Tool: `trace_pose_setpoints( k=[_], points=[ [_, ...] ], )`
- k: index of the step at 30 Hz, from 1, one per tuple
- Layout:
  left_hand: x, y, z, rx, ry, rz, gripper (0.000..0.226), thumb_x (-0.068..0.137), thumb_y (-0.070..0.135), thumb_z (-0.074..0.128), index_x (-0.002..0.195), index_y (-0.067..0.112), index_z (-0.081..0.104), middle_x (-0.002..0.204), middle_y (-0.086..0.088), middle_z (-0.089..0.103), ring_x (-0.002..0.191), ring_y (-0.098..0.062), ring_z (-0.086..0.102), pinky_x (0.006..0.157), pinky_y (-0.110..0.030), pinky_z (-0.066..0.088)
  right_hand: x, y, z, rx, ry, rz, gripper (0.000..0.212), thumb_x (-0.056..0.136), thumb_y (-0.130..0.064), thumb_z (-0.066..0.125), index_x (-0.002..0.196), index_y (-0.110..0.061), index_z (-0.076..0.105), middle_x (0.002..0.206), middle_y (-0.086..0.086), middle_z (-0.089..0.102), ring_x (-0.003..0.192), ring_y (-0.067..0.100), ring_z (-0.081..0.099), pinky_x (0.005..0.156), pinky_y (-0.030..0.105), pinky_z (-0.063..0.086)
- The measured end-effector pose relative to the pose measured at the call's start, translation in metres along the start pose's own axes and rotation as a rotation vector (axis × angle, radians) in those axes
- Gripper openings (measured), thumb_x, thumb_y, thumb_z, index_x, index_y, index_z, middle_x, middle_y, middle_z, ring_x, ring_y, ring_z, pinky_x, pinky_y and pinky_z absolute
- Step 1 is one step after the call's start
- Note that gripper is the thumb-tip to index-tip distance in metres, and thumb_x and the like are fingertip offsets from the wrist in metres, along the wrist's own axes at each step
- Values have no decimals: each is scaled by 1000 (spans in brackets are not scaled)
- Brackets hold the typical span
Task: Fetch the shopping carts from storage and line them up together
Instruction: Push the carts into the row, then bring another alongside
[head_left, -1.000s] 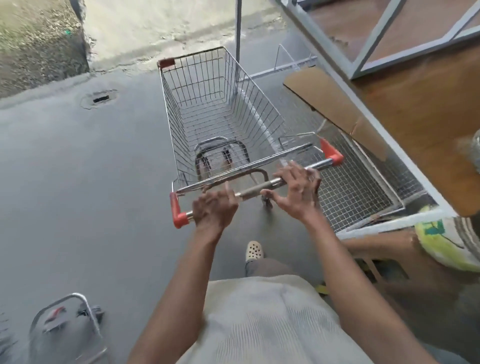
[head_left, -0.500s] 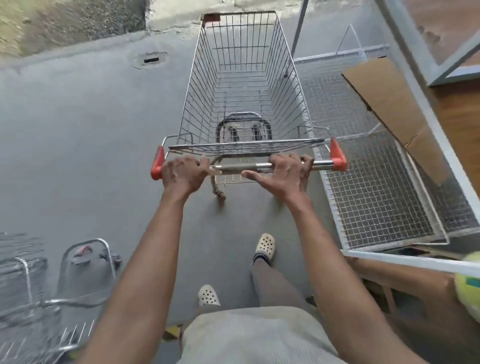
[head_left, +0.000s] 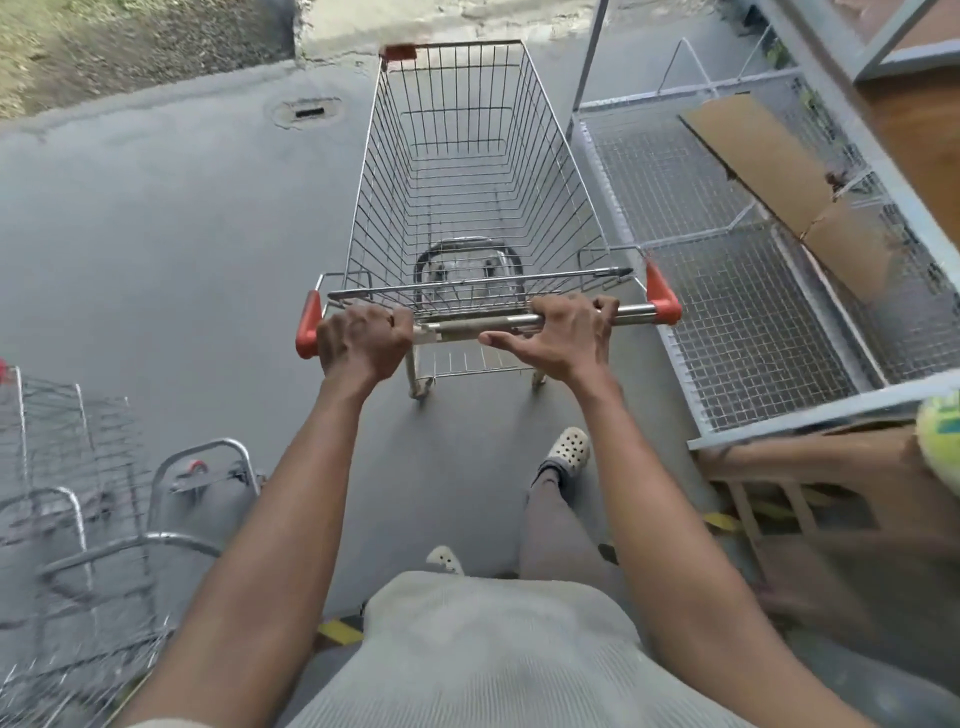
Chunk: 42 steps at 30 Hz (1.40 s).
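Observation:
A wire shopping cart (head_left: 467, 171) with red corner caps stands straight ahead of me on grey concrete, basket empty. My left hand (head_left: 363, 345) grips the left end of its metal handle bar (head_left: 478, 325). My right hand (head_left: 563, 335) holds the bar right of centre, fingers curled over it and thumb stretched out to the left. A second wire cart (head_left: 78, 499) shows at the lower left, blurred and partly cut off by the frame edge.
A grey wire-mesh rack (head_left: 727, 291) runs close along the cart's right side, with a cardboard sheet (head_left: 779, 182) lying on it. A drain cover (head_left: 306, 110) sits in the concrete at the far left. A kerb and gravel bound the far end. Wooden furniture stands at right.
The cart swung from angled left to pointing straight ahead and rolled forward. The second cart has come further into view at the lower left. Both hands stayed on the handle bar.

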<state>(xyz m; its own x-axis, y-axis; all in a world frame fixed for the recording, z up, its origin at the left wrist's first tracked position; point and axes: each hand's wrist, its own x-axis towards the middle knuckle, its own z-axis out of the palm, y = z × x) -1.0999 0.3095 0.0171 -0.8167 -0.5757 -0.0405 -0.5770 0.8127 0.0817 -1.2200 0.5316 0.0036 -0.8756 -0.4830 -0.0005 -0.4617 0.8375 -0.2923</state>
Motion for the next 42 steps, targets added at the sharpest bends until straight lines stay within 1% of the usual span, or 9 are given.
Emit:
trace_pose_setpoints(
  k=[4, 10, 16, 21, 25, 28, 30, 38, 42],
  points=[
    [-68, -50, 3, 23, -2, 6, 54, 97, 43, 35, 84, 10, 75, 86, -17, 71, 78, -34, 62, 64, -33, 32, -80, -41, 14, -2, -20, 2, 86, 60, -108, 29, 63, -26, 55, 68, -13, 54, 80, 16, 51, 83, 43, 26],
    [-154, -93, -1, -21, -38, -32, 61, 88, 51, 26, 73, 12, 71, 73, -12, 67, 63, -26, 51, 60, -32, 33, -163, -70, 16, -19, -43, -42, 83, 62, -106, 30, 66, -29, 58, 72, -15, 57, 86, 16, 55, 86, 44, 27],
    [-233, -103, -1, -66, -35, -71, 52, 98, 42, 42, 63, 11, 65, 62, -7, 59, 58, -25, 53, 52, -26, 25, -224, -71, 9, 9, -82, -112, 79, 64, -106, 30, 60, -28, 42, 66, -14, 48, 78, 17, 53, 102, 56, 33],
    [-304, -109, 6, -94, -26, -102, 63, 97, 58, 36, 67, 16, 73, 55, 3, 54, 50, -11, 44, 52, -22, 28, -283, -68, 6, -8, -107, -177, 78, 66, -104, 33, 68, -28, 52, 81, -11, 61, 93, 19, 58, 101, 53, 27],
    [-351, -126, 29, -221, -8, -82, 83, 86, 89, 20, 76, 30, 77, 64, 4, 67, 62, -17, 62, 64, -33, 53, -334, -63, 11, -32, -39, -218, 81, 67, -104, 36, 73, -27, 62, 80, -11, 65, 91, 19, 61, 98, 51, 28],
    [-394, -132, 25, -334, 46, 24, 64, 87, 87, 30, 55, 36, 51, 54, 10, 54, 53, -15, 55, 55, -32, 50, -367, -58, 21, -36, 87, -272, 83, 67, -103, 39, 71, -25, 65, 76, -9, 68, 80, 21, 63, 90, 46, 34],
    [-419, -133, 16, -303, 63, 64, 57, 82, 91, 29, 58, 41, 38, 54, 10, 49, 53, -16, 53, 54, -28, 43, -386, -58, 26, -22, 166, -305, 82, 69, -101, 43, 68, -23, 65, 71, -7, 68, 72, 22, 63, 84, 43, 36],
    [-450, -148, 24, -151, 178, 98, 71, 74, 93, 39, 66, 28, 66, 49, 3, 56, 50, -21, 59, 54, -24, 39, -414, -65, 40, 18, 406, -394, 74, 69, -93, 59, 59, -20, 57, 62, -4, 64, 66, 24, 67, 69, 36, 36],
    [-424, -158, 15, -199, 159, 109, 71, 75, 97, 25, 63, 33, 55, 49, 8, 49, 47, -18, 52, 53, -24, 43, -391, -80, 42, 21, 436, -381, 74, 70, -94, 58, 59, -20, 59, 60, -5, 63, 63, 22, 65, 69, 36, 37]
  ],
)
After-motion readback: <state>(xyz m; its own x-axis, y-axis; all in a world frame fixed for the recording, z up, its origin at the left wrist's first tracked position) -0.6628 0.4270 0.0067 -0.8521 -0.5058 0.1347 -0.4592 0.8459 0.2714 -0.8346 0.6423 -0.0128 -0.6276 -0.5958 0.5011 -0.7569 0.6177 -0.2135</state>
